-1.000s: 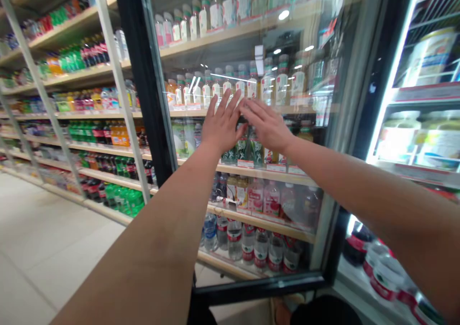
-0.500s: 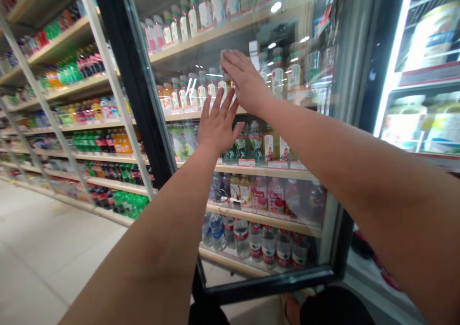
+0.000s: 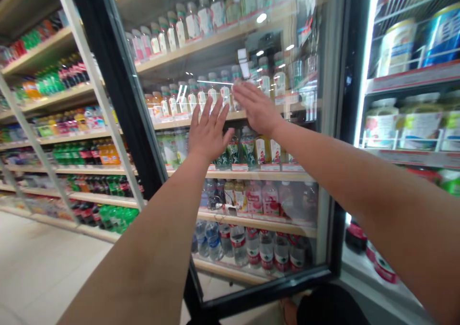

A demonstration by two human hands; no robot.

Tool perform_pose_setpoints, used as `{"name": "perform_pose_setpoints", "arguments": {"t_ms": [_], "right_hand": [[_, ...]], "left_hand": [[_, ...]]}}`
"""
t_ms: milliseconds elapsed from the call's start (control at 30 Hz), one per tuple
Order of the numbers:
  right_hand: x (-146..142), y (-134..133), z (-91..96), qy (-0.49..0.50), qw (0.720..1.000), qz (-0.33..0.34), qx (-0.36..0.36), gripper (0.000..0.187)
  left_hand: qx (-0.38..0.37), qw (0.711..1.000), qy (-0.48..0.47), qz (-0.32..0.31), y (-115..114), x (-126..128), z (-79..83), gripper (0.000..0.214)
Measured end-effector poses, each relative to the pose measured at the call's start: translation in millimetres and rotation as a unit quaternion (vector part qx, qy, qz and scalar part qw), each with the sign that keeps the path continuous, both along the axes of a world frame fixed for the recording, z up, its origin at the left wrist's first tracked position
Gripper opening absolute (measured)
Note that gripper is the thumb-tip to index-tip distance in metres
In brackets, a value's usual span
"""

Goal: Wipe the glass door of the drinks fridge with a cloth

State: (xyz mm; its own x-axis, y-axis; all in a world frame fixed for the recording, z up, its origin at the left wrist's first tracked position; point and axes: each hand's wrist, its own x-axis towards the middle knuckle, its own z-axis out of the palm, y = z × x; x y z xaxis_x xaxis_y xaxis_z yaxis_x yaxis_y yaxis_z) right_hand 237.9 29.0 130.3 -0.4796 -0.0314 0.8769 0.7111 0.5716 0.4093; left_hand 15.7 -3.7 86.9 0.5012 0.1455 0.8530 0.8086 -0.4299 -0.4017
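A glass door (image 3: 268,291) in a dark frame stands swung open before me, with bottled drinks visible through it. My left hand (image 3: 208,132) lies flat toward the pane, fingers spread, holding nothing. To its right, my right hand (image 3: 258,108) is laid against the glass with its fingers together. A small pale cloth (image 3: 236,82) shows at those fingertips; most of it is hidden under the hand. The hands are close but apart.
On the right is a lit cooler (image 3: 400,83) with cans and jars on wire shelves. Long drink shelves (image 3: 89,135) run along the left, above a pale tiled floor (image 3: 32,262). Water bottles (image 3: 239,243) fill the lowest shelf behind the glass.
My right hand has slid down the glass with the cloth, from above my left hand to beside it. My left hand stays spread. The view has shifted slightly right.
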Motion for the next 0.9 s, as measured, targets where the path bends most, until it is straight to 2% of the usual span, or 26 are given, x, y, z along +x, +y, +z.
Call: {"name": "perform_pose_setpoints", "arguments": {"t_ms": [67,133,200,300,400,533,633,700,767,833,900], "right_hand": [[-3.9,2.5,26.4,0.168,0.985,-0.022,0.005,0.059],[-16.2,6.6,50.2,0.274,0.961,-0.029,-0.002,0.060],[-37.7,10.9,63.5,0.250,0.968,-0.026,-0.012,0.062],[-66.5,14.4,68.1,0.107,0.993,-0.002,-0.055,0.059],[-58.4,11.8,68.7,0.017,0.998,0.009,-0.062,0.057],[-6.1,8.3,59.3,0.119,0.993,-0.018,-0.015,0.057],[10.6,8.4,26.0,0.175,0.984,-0.020,0.007,0.054],[2.7,6.2,-2.3,0.109,0.994,-0.013,0.008,0.054],[-12.0,2.2,-19.7,0.009,1.000,-0.019,-0.014,0.055],[-25.4,-2.6,-16.9,0.014,0.999,-0.034,-0.030,0.058],[-35.8,-7.4,3.7,0.127,0.989,-0.060,-0.037,0.062]], "left_hand": [[-0.002,1.000,0.003,-0.005,-0.4,-0.5,0.1,0.070],[-0.004,1.000,0.003,-0.015,-0.3,-0.7,-0.1,0.070],[-0.003,1.000,-0.003,-0.027,0.5,-0.6,-0.5,0.069],[-0.008,0.999,-0.012,-0.034,2.0,-0.2,-0.8,0.068],[-0.021,0.999,-0.010,-0.032,1.8,-0.1,-0.7,0.070],[-0.029,0.999,-0.008,-0.026,-1.0,0.1,-0.1,0.071],[-0.034,0.999,-0.010,-0.029,-2.5,0.5,0.0,0.071],[-0.031,0.999,-0.011,-0.033,-2.8,0.7,-0.2,0.071],[-0.025,0.999,-0.011,-0.037,-2.8,0.9,-0.4,0.071],[-0.018,0.999,-0.012,-0.040,-2.9,0.9,-0.5,0.071],[-0.017,0.999,-0.011,-0.043,-3.2,0.9,-0.5,0.071]]}}
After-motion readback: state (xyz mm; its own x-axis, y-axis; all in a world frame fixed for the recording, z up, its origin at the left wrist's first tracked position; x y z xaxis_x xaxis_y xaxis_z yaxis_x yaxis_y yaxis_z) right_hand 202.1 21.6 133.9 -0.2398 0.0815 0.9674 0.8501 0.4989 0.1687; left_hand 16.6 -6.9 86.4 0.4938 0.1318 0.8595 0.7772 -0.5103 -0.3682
